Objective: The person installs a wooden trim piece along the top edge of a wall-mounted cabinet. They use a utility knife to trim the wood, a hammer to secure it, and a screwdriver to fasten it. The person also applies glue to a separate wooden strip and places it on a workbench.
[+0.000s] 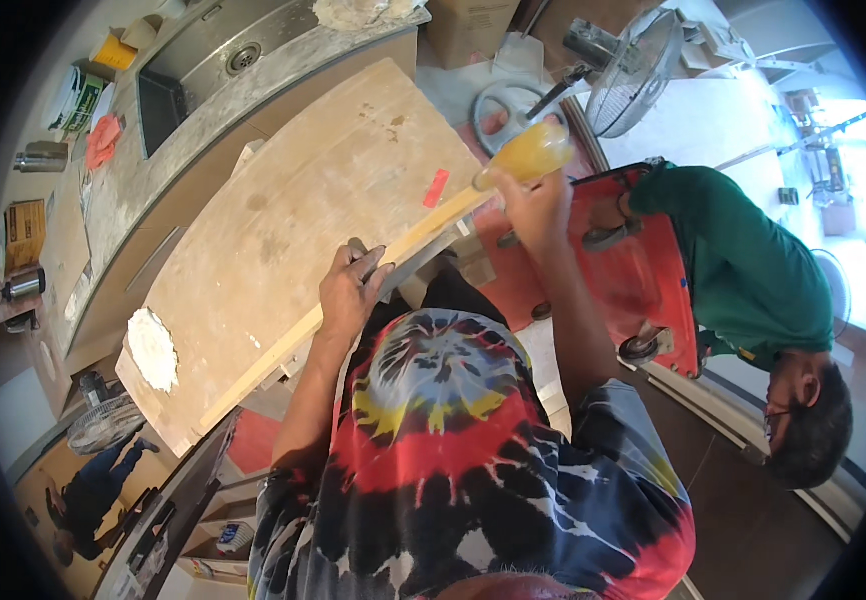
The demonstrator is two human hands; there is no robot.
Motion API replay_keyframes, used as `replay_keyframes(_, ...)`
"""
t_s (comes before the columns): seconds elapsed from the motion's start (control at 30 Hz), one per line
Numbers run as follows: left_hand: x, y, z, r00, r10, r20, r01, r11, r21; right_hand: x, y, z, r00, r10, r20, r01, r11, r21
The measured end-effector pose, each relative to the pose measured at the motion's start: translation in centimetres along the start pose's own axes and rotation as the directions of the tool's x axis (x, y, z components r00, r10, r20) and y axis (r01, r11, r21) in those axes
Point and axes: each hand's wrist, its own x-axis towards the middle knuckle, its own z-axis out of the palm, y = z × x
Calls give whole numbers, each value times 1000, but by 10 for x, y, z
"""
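Note:
A large pale wooden board [283, 190] lies slanted in front of me, with a lighter strip along its near edge. My left hand [351, 285] is at the middle of that edge, fingers curled over it. My right hand [533, 205] is closed around the narrow end of a yellow, translucent bottle [533, 155], which is blurred and tilted over the board's right end. A small red piece [436, 188] lies on the board near the bottle. White powdery material [152, 350] is heaped on the board's far-left corner.
A dusty counter with a steel sink [243, 60] runs behind the board. To my right, a person in a green shirt [753, 260] bends by a red wheeled platform [643, 270]. A fan [638, 75] stands at the back right; another person [93, 500] is at lower left.

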Motion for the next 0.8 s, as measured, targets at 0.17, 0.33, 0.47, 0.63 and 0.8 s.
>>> replay_keyframes(0.17,0,2,0,999,-28,36,28,1000,2,-71,-15,57,949,-131,287,181,971,-154)
replay_keyframes(0.33,-18,-16,-16,999,-9,36,6,997,72,-66,-26,53,969,-113,221,168,955,-246)
replay_keyframes(0.47,-48,-36,-56,1000,-23,11,22,995,98,-4,-9,13,965,-164,-203,156,986,-55)
replay_keyframes(0.63,-71,-53,-80,997,-69,31,66,993,102,-42,-21,41,950,-311,26,311,942,-126)
replay_keyframes(0.8,-67,-54,-77,999,-12,43,8,995,95,-101,-24,84,958,-173,229,212,965,-155)
